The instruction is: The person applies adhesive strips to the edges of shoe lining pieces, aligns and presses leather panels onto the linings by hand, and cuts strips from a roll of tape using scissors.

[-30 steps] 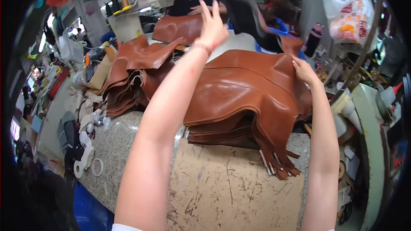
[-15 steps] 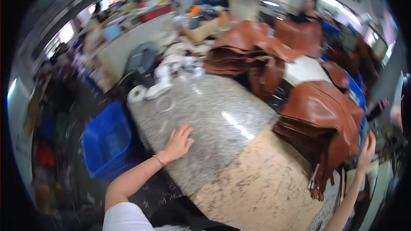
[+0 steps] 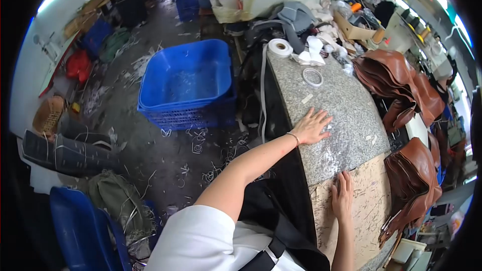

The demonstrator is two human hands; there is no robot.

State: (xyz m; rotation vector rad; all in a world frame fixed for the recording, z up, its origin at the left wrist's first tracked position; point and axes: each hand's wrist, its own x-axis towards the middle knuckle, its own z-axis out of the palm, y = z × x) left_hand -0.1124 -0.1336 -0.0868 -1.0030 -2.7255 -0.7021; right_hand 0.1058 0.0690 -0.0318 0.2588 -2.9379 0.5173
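My left hand (image 3: 312,127) lies flat on the speckled grey tabletop (image 3: 346,103), fingers spread and holding nothing. Closer to my body, my right hand (image 3: 343,195) rests on a tan, scuffed board (image 3: 369,190) with its fingers stretched out. A clear ring-shaped roll (image 3: 312,77) sits beyond my left hand, and a white roll of tape (image 3: 280,47) stands at the table's far corner. To the right of my hands hang folded brown leather-like pieces (image 3: 414,168), with another brown stack (image 3: 389,73) farther back.
Blue stacked crates (image 3: 186,78) stand on the floor left of the table. Thread scraps litter the dark floor (image 3: 173,153). A blue chair (image 3: 80,226) is at the lower left, with a dark green cloth (image 3: 118,198) beside it. A cardboard box (image 3: 356,32) holds items at the back.
My view has swung to the left, bringing the floor and blue crates toward the middle. My right hand has moved from beside the brown pieces onto the tan board. My left hand stays on the tabletop.
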